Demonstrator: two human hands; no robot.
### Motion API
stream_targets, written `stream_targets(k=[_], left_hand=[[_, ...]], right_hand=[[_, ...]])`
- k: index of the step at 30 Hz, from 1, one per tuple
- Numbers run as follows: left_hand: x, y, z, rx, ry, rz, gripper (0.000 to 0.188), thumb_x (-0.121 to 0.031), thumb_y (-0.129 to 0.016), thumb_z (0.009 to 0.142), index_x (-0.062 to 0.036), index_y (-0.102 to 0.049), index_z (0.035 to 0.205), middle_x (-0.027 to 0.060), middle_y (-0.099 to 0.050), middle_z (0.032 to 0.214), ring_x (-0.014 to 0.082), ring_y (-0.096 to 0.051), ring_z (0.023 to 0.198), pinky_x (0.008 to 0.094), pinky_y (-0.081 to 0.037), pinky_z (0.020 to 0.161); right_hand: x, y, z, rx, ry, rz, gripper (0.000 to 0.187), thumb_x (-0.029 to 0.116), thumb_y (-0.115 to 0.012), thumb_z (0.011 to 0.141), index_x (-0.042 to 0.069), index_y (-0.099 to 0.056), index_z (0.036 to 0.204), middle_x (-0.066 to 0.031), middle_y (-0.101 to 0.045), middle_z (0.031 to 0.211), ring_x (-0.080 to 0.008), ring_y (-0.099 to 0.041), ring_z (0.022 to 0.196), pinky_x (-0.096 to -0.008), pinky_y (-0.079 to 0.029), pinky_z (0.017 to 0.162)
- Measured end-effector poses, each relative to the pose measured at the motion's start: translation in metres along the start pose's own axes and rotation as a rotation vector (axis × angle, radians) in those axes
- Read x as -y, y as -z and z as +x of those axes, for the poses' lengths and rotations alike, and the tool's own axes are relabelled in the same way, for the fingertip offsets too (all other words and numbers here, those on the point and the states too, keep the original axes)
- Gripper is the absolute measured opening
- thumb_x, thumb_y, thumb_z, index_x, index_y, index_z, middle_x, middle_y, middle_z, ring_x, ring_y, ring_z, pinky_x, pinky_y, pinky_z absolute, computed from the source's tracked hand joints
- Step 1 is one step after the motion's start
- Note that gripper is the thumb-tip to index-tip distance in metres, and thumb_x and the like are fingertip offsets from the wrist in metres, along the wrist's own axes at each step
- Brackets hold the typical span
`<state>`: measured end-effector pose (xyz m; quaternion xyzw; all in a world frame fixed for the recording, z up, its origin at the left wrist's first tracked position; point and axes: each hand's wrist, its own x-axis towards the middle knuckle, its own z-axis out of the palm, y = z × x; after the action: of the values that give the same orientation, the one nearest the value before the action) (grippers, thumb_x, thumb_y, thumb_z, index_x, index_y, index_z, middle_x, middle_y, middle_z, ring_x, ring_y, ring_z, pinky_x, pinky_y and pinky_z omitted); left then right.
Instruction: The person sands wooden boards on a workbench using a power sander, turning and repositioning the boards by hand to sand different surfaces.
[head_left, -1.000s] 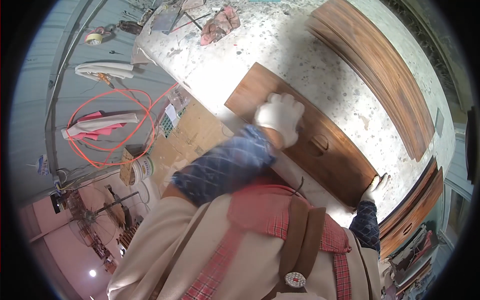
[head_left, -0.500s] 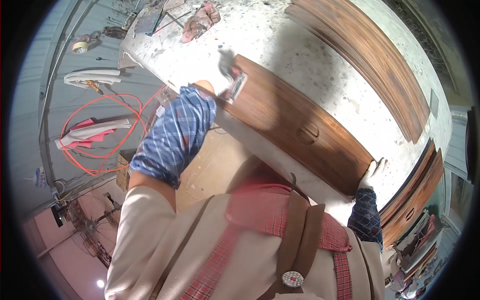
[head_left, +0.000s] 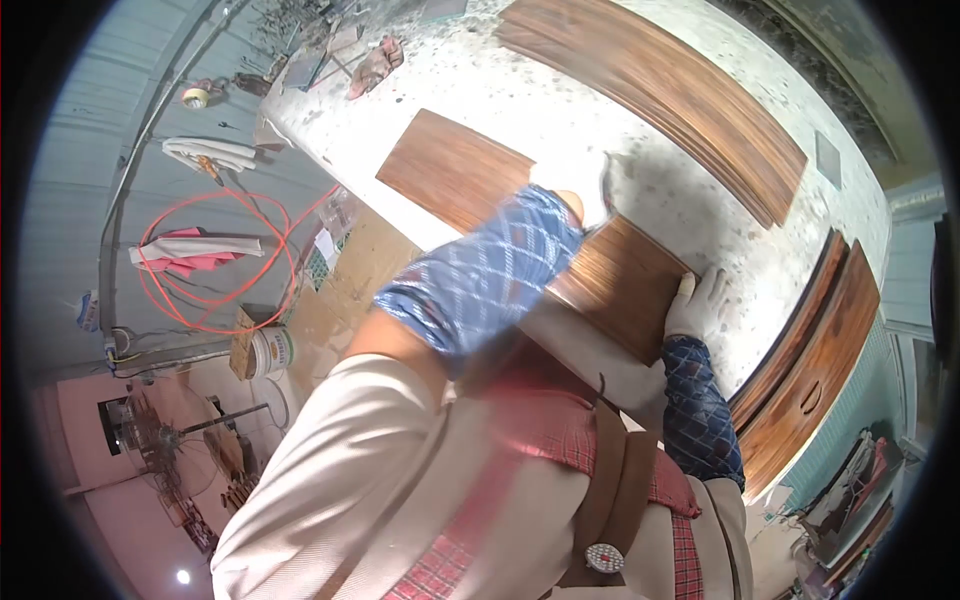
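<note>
A brown wooden board (head_left: pixel 457 163) with a slightly curved long edge lies slantwise on the pale, spotted table (head_left: pixel 655 180). My left hand (head_left: pixel 592 192), in a white glove, is over the middle of the board; glare and blur hide its fingers and anything in them. Its blue checked sleeve (head_left: pixel 480 262) covers part of the wood. My right hand (head_left: pixel 697 303), also in a white glove, presses against the board's right end. Its fingers are spread and lie on the tabletop.
Several curved boards (head_left: pixel 660 95) lie stacked across the far side. More boards (head_left: pixel 812 375) rest at the right edge, one with a round inset. A crumpled rag (head_left: pixel 376 66) sits far left. On the left are an orange hose (head_left: pixel 145 270), a white bucket (head_left: pixel 273 352) and a fan (head_left: pixel 150 437).
My left hand has slid right along the board from its left end; the red-and-metal tool seen under it before is now out of sight. The whole view has shifted.
</note>
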<state>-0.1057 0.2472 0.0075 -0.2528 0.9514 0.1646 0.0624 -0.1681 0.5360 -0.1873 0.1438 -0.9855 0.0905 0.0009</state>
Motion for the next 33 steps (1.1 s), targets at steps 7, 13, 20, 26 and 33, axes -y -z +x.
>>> stream_targets(k=[7, 13, 20, 26, 33], left_hand=[[-0.144, -0.066, -0.064, 0.204, -0.187, 0.037, 0.054, -0.017, -0.074, 0.081, -0.0139, -0.066, 0.134, 0.0155, -0.052, 0.146, 0.0371, -0.047, 0.139, 0.0468, -0.053, 0.104], [-0.101, -0.049, -0.056, -0.031, -0.175, -0.065, 0.023, -0.027, -0.076, 0.079, -0.0118, -0.078, 0.096, 0.0176, -0.074, 0.102, 0.0379, -0.071, 0.100, 0.0474, -0.060, 0.089], [-0.021, -0.014, -0.026, 0.000, 0.389, 0.087, 0.061, -0.050, -0.080, 0.079, -0.0104, -0.069, 0.124, 0.0218, -0.065, 0.133, 0.0390, -0.066, 0.122, 0.0438, -0.056, 0.101], [-0.128, -0.065, -0.034, 0.022, 0.100, 0.121, 0.066, -0.044, -0.075, 0.085, -0.0056, -0.061, 0.136, 0.0232, -0.061, 0.136, 0.0392, -0.062, 0.125, 0.0420, -0.053, 0.106], [-0.170, -0.103, -0.085, -0.054, -0.277, 0.094, 0.054, -0.040, -0.073, 0.086, -0.0091, -0.063, 0.128, 0.0195, -0.062, 0.127, 0.0378, -0.059, 0.119, 0.0467, -0.055, 0.097]], right_hand=[[-0.101, 0.009, 0.006, -0.087, 0.182, -0.104, 0.062, 0.043, -0.040, 0.109, 0.004, -0.040, 0.157, -0.0193, -0.040, 0.164, -0.0386, -0.033, 0.153, -0.0544, -0.022, 0.125], [-0.114, 0.030, 0.007, 0.193, 0.079, -0.310, 0.068, 0.051, -0.029, 0.110, 0.010, -0.031, 0.164, -0.0130, -0.027, 0.172, -0.0355, -0.023, 0.158, -0.0548, -0.018, 0.126], [-0.127, -0.013, 0.015, -0.096, 0.140, -0.225, 0.067, 0.051, -0.048, 0.102, 0.013, -0.042, 0.157, -0.0118, -0.041, 0.164, -0.0356, -0.035, 0.152, -0.0593, -0.033, 0.115], [-0.121, -0.003, 0.012, -0.085, 0.136, -0.203, 0.066, 0.047, -0.050, 0.102, 0.013, -0.039, 0.157, -0.0109, -0.038, 0.165, -0.0347, -0.034, 0.152, -0.0578, -0.031, 0.117], [-0.108, 0.031, 0.009, 0.001, 0.135, -0.128, 0.067, 0.042, -0.054, 0.102, 0.014, -0.035, 0.159, -0.0102, -0.036, 0.166, -0.0346, -0.033, 0.153, -0.0565, -0.029, 0.120]])
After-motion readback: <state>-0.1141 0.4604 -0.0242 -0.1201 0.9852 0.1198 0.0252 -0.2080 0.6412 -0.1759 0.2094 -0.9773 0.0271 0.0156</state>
